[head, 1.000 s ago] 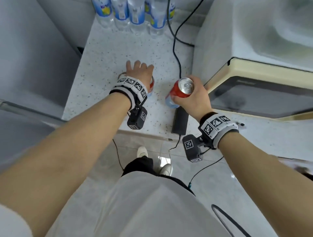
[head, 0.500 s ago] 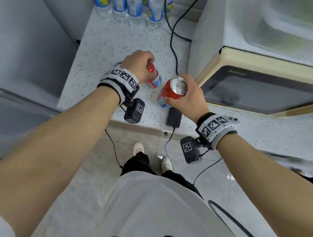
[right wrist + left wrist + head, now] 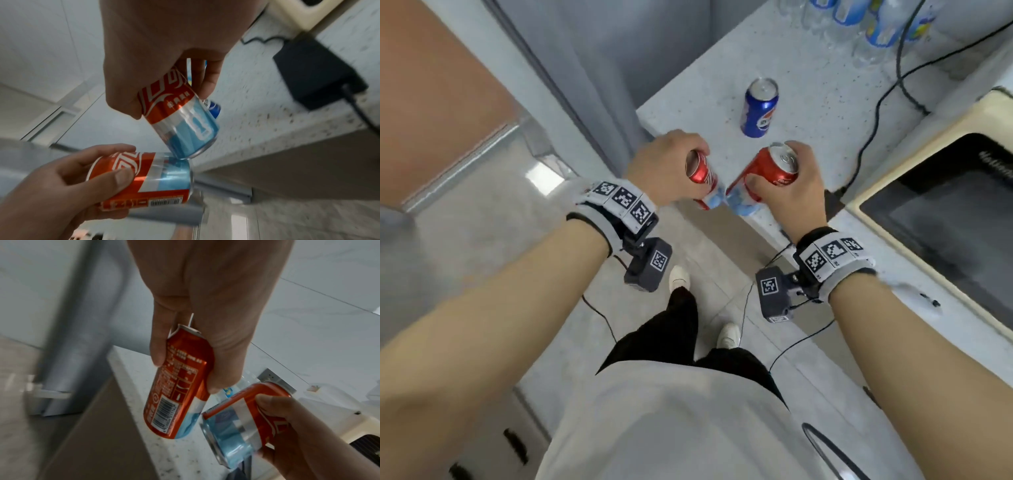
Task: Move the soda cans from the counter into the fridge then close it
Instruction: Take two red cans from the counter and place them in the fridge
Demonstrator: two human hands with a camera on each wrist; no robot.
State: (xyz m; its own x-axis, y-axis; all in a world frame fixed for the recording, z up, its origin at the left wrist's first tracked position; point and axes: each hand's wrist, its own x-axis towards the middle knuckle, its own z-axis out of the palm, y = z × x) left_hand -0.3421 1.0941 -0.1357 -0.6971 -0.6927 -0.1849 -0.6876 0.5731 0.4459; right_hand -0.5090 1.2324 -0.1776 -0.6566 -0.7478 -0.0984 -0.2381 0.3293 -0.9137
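Your left hand [image 3: 666,168] at eleven o'clock and right hand [image 3: 791,185] at one o'clock each curl around a red-and-blue aluminium soda can, forearms converging.

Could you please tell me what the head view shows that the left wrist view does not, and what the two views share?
Only the head view shows the blue can standing on the counter, the water bottles behind it and the wrist bands. Only the left wrist view shows the barcode on the left hand's red can. Both show the left hand and the right hand each gripping a red can, the right one tilted, their bottom ends close together.
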